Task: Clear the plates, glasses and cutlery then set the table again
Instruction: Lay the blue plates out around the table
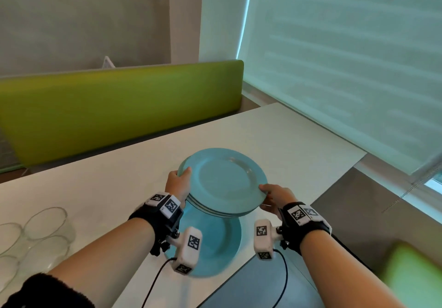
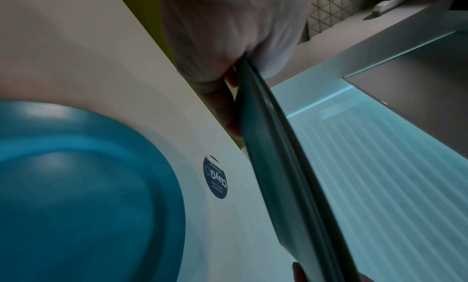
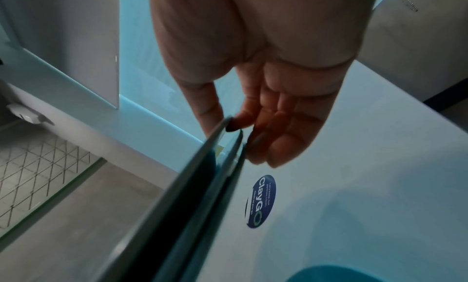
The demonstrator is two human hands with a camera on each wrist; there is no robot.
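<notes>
A stack of light blue plates (image 1: 224,183) hangs above the white table (image 1: 119,178). My left hand (image 1: 179,183) grips its left rim, thumb on top, and my right hand (image 1: 272,196) grips its right rim. The stack's edge (image 2: 286,166) runs past my left fingers (image 2: 228,106) in the left wrist view. In the right wrist view the top plates (image 3: 202,182) gap apart by my right fingers (image 3: 278,130). One darker blue plate (image 1: 215,240) lies flat on the table under the stack, also visible as the plate (image 2: 76,186) and the plate rim (image 3: 354,274).
Several clear glasses (image 1: 35,233) stand at the table's left near edge. A green bench back (image 1: 119,106) runs along the far side. A round blue sticker (image 2: 215,177) sits on the table. Window blinds (image 1: 346,56) are on the right, a green seat (image 1: 411,274) bottom right.
</notes>
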